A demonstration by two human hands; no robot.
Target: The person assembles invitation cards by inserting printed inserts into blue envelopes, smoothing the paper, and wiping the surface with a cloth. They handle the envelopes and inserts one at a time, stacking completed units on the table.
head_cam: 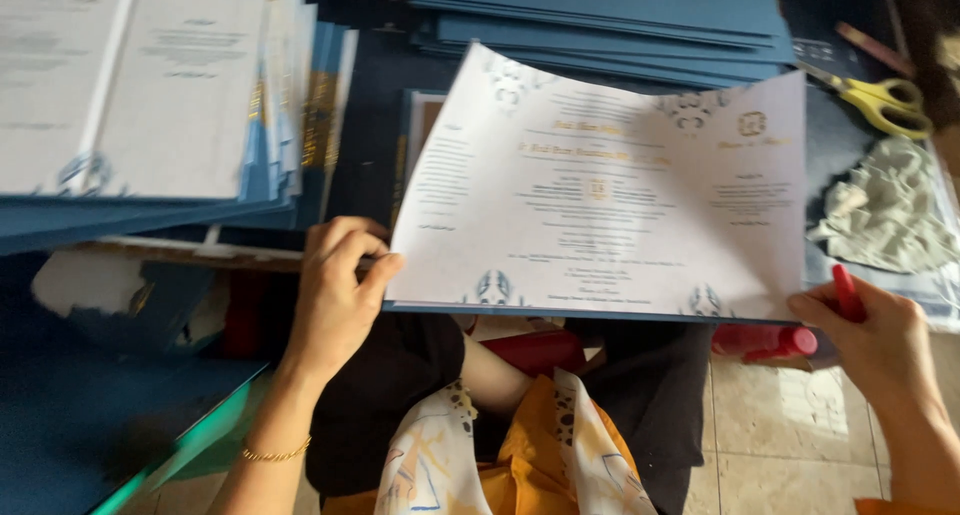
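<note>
A wide white printed sheet (600,195) with blue ornaments at its corners is held up flat in front of me. My left hand (340,295) pinches its lower left corner. My right hand (875,340) grips the lower right corner and also holds a thin red stick-like object (848,293) between the fingers. Under the sheet lies a dark blue folder (420,125), mostly hidden. A gold bracelet (275,455) circles my left wrist.
A tall stack of printed sheets on blue covers (160,85) stands at the left. More dark blue covers (610,15) are piled at the back. Yellow-handled scissors (880,103) and a crumpled grey cloth (885,210) lie at the right. Red tubes (765,340) rest below the sheet.
</note>
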